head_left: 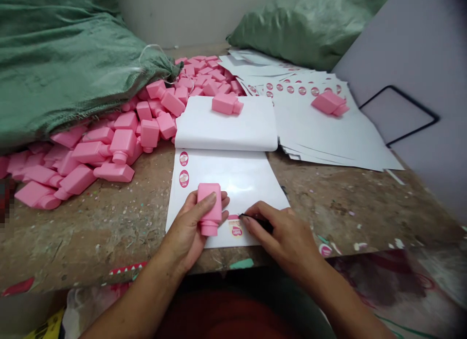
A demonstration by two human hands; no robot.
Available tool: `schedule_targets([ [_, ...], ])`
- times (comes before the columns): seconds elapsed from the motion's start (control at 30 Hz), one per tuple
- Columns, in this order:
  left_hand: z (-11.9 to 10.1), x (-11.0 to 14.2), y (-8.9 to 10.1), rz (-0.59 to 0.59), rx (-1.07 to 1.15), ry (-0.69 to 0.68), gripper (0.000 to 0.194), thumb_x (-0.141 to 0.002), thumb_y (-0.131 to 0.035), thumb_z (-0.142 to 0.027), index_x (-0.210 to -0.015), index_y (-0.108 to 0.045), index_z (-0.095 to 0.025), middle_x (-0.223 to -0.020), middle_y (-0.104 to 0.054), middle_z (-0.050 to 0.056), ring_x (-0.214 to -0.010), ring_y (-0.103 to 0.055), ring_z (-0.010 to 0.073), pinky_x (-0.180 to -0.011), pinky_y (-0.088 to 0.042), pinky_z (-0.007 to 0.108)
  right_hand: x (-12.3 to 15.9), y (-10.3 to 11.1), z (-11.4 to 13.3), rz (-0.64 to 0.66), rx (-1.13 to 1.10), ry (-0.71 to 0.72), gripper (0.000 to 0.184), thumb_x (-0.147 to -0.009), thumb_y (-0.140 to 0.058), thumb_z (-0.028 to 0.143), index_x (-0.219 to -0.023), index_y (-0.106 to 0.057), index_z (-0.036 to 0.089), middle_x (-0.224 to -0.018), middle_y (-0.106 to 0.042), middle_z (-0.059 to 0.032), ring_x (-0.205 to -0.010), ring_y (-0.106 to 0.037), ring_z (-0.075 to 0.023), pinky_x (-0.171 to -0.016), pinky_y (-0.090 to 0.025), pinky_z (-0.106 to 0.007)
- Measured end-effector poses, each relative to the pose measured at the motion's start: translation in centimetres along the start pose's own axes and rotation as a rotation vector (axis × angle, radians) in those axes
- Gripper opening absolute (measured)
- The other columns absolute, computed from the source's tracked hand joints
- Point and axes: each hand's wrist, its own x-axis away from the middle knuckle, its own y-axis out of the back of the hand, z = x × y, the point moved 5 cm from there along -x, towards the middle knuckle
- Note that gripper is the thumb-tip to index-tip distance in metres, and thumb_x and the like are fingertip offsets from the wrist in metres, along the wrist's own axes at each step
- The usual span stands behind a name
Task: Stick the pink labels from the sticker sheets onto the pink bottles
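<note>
My left hand [187, 230] is closed around a pink plastic bottle [210, 205], its neck pointing down towards me and the thumb across its side. Between the fingers of my right hand [282, 234] is a slim black pointed tool [262, 223]; its exact kind is mostly hidden. The tip meets the upper right edge of a pink-and-cream label [235, 227] near the bottom of a white label sheet [233, 176]. Two round pink stickers [184, 178] remain along that sheet's left side. Its upper part is folded back, with another pink bottle [225, 104] lying on top.
Many pink bottles [124, 142] are heaped at the left beside a green woven sack [73, 81]. Stacked label sheets [328, 130] with one bottle [330, 103] on them lie at the right, near a black wire frame [434, 117]. Another green sack [299, 32] stands behind.
</note>
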Motion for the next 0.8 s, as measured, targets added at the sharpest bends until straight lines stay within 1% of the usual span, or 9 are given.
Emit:
schedule_targets([
  [0.07, 0.0, -0.1, 0.1, -0.007, 0.027, 0.012, 0.029, -0.084, -0.069, -0.020, -0.111, -0.060, -0.012, -0.114, -0.071, 0.016, -0.112, -0.066, 0.0256, -0.101, -0.052, 0.041, 0.0, 0.0, -0.3, 0.000, -0.032, -0.018, 0.023, -0.090, -0.050, 0.038, -0.084, -0.069, 0.025, -0.070, -0.074, -0.0006, -0.058, -0.061, -0.0198, -0.058, -0.039, -0.031],
  [0.17, 0.1, -0.2, 0.3, -0.019, 0.080, 0.027, 0.033, -0.086, -0.067, -0.021, -0.117, -0.058, -0.009, -0.113, -0.071, 0.017, -0.109, -0.068, 0.0249, -0.099, -0.053, 0.039, 0.8, -0.1, -0.3, -0.036, 0.004, -0.001, 0.030, -0.091, -0.049, 0.036, -0.103, -0.073, 0.023, -0.083, -0.078, -0.0058, -0.066, -0.067, -0.0229, -0.063, -0.045, -0.035],
  [0.27, 0.0, -0.3, 0.4, -0.012, 0.117, 0.015, 0.036, -0.087, -0.066, -0.021, -0.120, -0.057, -0.008, -0.111, -0.071, 0.018, -0.104, -0.069, 0.0232, -0.095, -0.055, 0.035, 2.5, -0.5, 0.4, 0.057, -0.052, 0.046, 0.037, -0.090, -0.054, 0.037, -0.120, -0.071, 0.023, -0.094, -0.079, -0.0090, -0.074, -0.070, -0.0271, -0.071, -0.051, -0.041],
  [0.37, -0.1, -0.5, 0.4, 0.003, 0.116, 0.001, 0.034, -0.088, -0.065, -0.021, -0.118, -0.057, -0.009, -0.108, -0.070, 0.016, -0.098, -0.070, 0.0211, -0.086, -0.057, 0.032, 4.2, 0.1, 1.5, 0.207, -0.340, 0.080, 0.038, -0.088, -0.063, 0.042, -0.124, -0.070, 0.032, -0.105, -0.078, -0.0053, -0.087, -0.072, -0.0267, -0.079, -0.055, -0.041],
  [0.47, -0.3, -0.5, 0.3, 0.027, 0.083, -0.028, 0.029, -0.087, -0.065, -0.019, -0.114, -0.058, -0.011, -0.107, -0.069, 0.013, -0.092, -0.070, 0.0191, -0.075, -0.058, 0.028, 4.5, 1.9, 2.6, 0.263, -0.669, 0.091, 0.027, -0.082, -0.072, 0.043, -0.109, -0.075, 0.038, -0.099, -0.077, -0.0005, -0.088, -0.072, -0.0235, -0.076, -0.057, -0.034],
  [0.57, -0.3, 0.1, 0.1, 0.057, 0.014, -0.078, 0.028, -0.085, -0.068, -0.021, -0.110, -0.058, -0.014, -0.108, -0.068, 0.010, -0.086, -0.069, 0.0170, -0.068, -0.057, 0.026, 3.2, 3.2, 2.2, 0.079, -0.808, -0.041, 0.015, -0.078, -0.075, 0.038, -0.092, -0.076, 0.032, -0.087, -0.073, -0.0008, -0.080, -0.069, -0.0207, -0.067, -0.055, -0.029],
  [0.63, 0.0, 0.8, -0.1, 0.091, -0.019, -0.092, 0.029, -0.084, -0.069, -0.025, -0.110, -0.058, -0.016, -0.109, -0.068, 0.009, -0.084, -0.067, 0.0159, -0.067, -0.055, 0.026, 2.4, 3.0, 1.9, -0.030, -0.867, -0.175, 0.014, -0.076, -0.076, 0.036, -0.086, -0.072, 0.028, -0.083, -0.070, -0.0008, -0.073, -0.066, -0.0184, -0.060, -0.053, -0.026],
  [0.7, 0.5, 1.8, -0.2, 0.127, -0.013, -0.085, 0.032, -0.085, -0.069, -0.028, -0.113, -0.057, -0.017, -0.107, -0.068, 0.008, -0.084, -0.066, 0.0150, -0.070, -0.054, 0.025, 1.8, 2.2, 2.1, -0.065, -0.962, -0.251, 0.018, -0.075, -0.077, 0.035, -0.087, -0.066, 0.026, -0.080, -0.068, 0.0003, -0.069, -0.065, -0.0164, -0.056, -0.051, -0.024],
  [0.8, 1.3, 2.9, -0.1, 0.158, 0.039, -0.075, 0.035, -0.084, -0.070, -0.030, -0.116, -0.057, -0.019, -0.100, -0.069, 0.004, -0.085, -0.065, 0.0139, -0.078, -0.052, 0.025, 1.4, 1.2, 3.0, -0.102, -1.113, -0.258, 0.030, -0.075, -0.077, 0.033, -0.099, -0.059, 0.027, -0.077, -0.066, 0.0028, -0.065, -0.063, -0.0145, -0.056, -0.052, -0.023],
])
